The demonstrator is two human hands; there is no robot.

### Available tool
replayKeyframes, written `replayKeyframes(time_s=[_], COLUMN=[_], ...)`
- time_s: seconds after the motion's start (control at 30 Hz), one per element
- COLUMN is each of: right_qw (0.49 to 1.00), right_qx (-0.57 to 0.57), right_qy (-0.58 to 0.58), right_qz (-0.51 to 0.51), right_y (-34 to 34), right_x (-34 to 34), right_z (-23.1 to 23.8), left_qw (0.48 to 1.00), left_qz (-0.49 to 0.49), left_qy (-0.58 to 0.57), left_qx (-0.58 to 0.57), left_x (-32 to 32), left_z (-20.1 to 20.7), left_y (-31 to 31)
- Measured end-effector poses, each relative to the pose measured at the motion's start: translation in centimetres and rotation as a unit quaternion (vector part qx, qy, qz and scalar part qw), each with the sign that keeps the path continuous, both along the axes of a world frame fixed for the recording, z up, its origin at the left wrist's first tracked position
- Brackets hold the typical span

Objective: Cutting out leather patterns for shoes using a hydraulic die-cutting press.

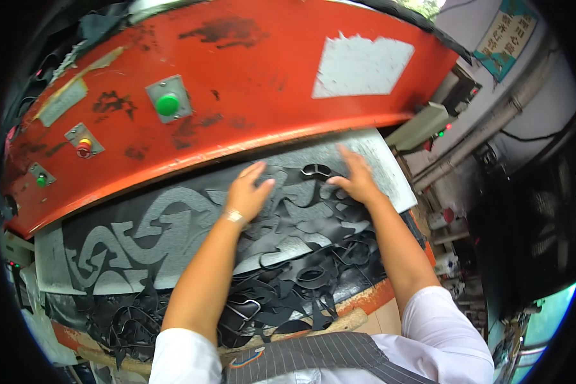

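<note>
My left hand (246, 192) is over the middle of a black sheet (201, 179), fingers stretched forward and thumb apart, with nothing in it. To its right, my right hand (360, 180) is also open, its thumb pointing toward a small curved metal-edged ring (317, 171), which looks like a cutting die. The thumb comes close to the ring; whether they touch I cannot tell. Curved openings cut through the sheet show the pale grey board (390, 169) beneath. Loose dark cut pieces (307, 211) lie between and below my hands.
An orange machine beam (256, 83) spans the far side, carrying a green button (168, 105) and a red knob (84, 148). Black scraps (134, 320) heap along the near edge, with another metal-edged ring (244, 308) among them. A pale pipe (499, 115) runs at right.
</note>
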State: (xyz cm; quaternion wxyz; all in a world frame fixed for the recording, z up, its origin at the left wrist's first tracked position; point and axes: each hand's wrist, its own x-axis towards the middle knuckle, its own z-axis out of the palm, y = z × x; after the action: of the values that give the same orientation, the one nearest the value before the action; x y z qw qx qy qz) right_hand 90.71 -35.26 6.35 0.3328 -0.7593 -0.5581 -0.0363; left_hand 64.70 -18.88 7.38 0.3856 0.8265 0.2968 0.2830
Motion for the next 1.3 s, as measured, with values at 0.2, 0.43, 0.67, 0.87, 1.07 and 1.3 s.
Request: replayKeyframes(time_s=[0.2,0.43,0.67,0.87,1.07,1.3], right_qw=[0.983,0.954,0.957,0.963,0.958,0.975], right_qx=[0.084,0.124,0.208,0.094,-0.107,-0.046], right_qy=[0.151,0.198,0.157,0.156,0.165,0.182], right_qz=[0.058,0.186,0.128,0.2,0.21,0.122], right_y=[-1.3,7.5,10.9,2.8,-6.4,-12.7], right_x=[-9.7,-23.2,-29.6,-27.6,-28.3,-21.9], right_z=[6.7,13.7,16.4,11.4,5.5,4.6], left_qw=[0.923,0.821,0.89,0.956,0.99,0.971], left_qz=[0.345,0.52,0.397,0.282,0.044,0.126], left_qy=[-0.169,-0.223,-0.216,0.084,0.134,0.172], left_qx=[-0.005,0.082,0.057,-0.01,-0.011,0.107], left_x=[-26.6,-40.2,-50.1,-41.4,-35.1,-33.2], left_z=[3.2,6.9,11.5,10.5,0.9,-2.3], left_y=[8.1,13.7,11.6,-10.0,-30.3,-34.7])
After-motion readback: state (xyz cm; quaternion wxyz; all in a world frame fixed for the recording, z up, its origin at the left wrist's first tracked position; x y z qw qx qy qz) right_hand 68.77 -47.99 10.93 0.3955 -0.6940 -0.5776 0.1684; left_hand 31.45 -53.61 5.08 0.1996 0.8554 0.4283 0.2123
